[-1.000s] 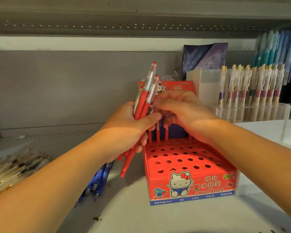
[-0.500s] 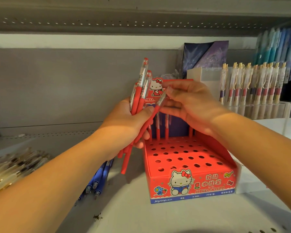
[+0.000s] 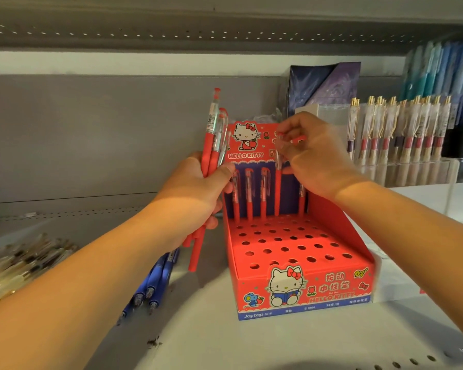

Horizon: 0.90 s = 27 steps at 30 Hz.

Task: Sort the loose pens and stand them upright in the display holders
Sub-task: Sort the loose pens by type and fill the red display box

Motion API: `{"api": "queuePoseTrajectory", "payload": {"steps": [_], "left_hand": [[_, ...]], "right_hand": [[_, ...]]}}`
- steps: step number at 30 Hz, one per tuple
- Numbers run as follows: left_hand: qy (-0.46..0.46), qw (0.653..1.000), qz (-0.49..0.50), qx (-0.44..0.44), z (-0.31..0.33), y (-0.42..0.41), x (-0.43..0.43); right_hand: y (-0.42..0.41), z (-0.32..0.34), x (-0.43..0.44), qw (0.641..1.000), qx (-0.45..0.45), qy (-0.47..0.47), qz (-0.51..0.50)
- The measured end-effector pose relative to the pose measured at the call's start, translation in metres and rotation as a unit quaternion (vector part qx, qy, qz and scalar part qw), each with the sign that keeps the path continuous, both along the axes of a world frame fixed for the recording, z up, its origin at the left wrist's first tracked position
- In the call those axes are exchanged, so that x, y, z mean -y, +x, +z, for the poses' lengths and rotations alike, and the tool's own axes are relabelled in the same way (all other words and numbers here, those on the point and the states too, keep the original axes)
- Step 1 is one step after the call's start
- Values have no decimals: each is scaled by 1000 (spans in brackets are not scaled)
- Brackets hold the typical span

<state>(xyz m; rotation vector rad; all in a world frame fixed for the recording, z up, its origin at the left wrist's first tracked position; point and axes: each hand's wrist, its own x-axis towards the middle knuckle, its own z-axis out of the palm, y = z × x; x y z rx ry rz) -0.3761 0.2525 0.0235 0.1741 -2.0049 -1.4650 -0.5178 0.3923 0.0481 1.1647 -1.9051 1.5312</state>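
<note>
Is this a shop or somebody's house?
Probably a stationery shop: a branded red display box with pen holes, rows of packaged pens in a clear rack, all on a metal shelf.

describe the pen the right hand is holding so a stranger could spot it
Find the red box on the shelf. Red pens stand along its back row; the right hand pinches the top of one pen there. It rides higher than the three pens to its left.

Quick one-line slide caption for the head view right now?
Right hand lowers a red pen into the red display box; left hand grips a red pen bundle.
</note>
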Motion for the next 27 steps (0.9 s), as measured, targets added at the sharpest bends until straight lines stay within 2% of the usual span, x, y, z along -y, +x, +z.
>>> {"api": "queuePoseTrajectory", "payload": {"steps": [9, 13, 16, 19, 23, 27], "left_hand": [[-4, 1000, -9, 18, -1, 1, -1], [-4, 1000, -17, 22, -1, 1, -1], [5, 999, -35, 22, -1, 1, -3], [8, 998, -56, 31, -3, 3, -6], [3, 998, -53, 30, -4, 3, -7], [0, 997, -59, 43, -3, 3, -4]], "right_hand": [[-5, -2, 1, 999, 36, 0, 21], [-10, -11, 7, 999, 21, 49, 9], [-13, -16, 7, 995, 28, 98, -9], [-17, -14, 4, 994, 38, 92, -33], [-18, -17, 4, 984, 51, 164, -50], [-12, -15, 5, 984, 22, 136, -109]]}}
